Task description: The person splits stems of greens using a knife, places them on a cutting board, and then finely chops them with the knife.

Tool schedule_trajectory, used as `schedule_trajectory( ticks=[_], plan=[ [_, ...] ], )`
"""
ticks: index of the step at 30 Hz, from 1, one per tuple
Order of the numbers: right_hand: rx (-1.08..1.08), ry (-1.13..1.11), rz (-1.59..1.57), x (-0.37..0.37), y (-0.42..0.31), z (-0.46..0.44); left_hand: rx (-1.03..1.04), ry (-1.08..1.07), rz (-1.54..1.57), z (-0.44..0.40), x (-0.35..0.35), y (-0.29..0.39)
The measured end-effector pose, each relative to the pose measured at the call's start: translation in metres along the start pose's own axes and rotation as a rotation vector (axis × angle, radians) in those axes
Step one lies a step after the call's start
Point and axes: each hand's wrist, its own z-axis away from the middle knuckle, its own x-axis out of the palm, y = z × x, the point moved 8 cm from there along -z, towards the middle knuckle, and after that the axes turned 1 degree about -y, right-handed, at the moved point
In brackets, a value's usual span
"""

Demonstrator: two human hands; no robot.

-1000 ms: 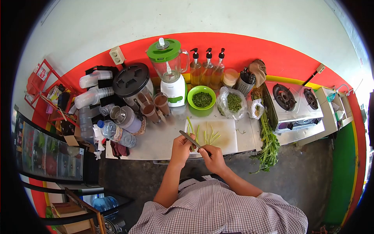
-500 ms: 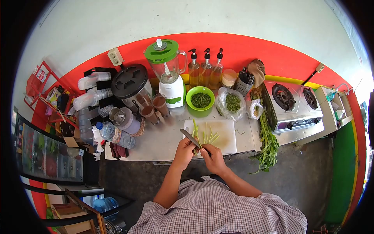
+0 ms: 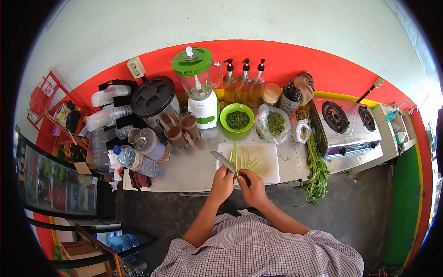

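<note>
The person's two hands are near each other at the front edge of the bench [image 3: 182, 177]. The right hand [image 3: 253, 187] has its grip closed on the knife [image 3: 222, 159], whose blade points to the upper left. The left hand [image 3: 222, 185] has its grip clamped on a thin green stalk [image 3: 235, 150], just beside the blade. Other stalks [image 3: 254, 165] lie on the white cutting board [image 3: 270, 173].
</note>
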Motion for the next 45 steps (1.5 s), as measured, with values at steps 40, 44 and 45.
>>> schedule_trajectory(
  ticks=[40, 44, 45],
  plan=[
    [0.028, 0.132, -0.057, -0.020, 0.013, -0.007, 0.481, -0.083, -0.458, 0.019, 0.020, 0.080],
    [0.032, 0.143, -0.172, -0.017, 0.023, -0.007, 0.448, -0.111, -0.468, 0.021, 0.023, 0.081],
    [0.049, 0.140, -0.238, -0.016, 0.026, -0.006, 0.423, -0.149, -0.439, 0.020, 0.024, 0.078]
  ],
)
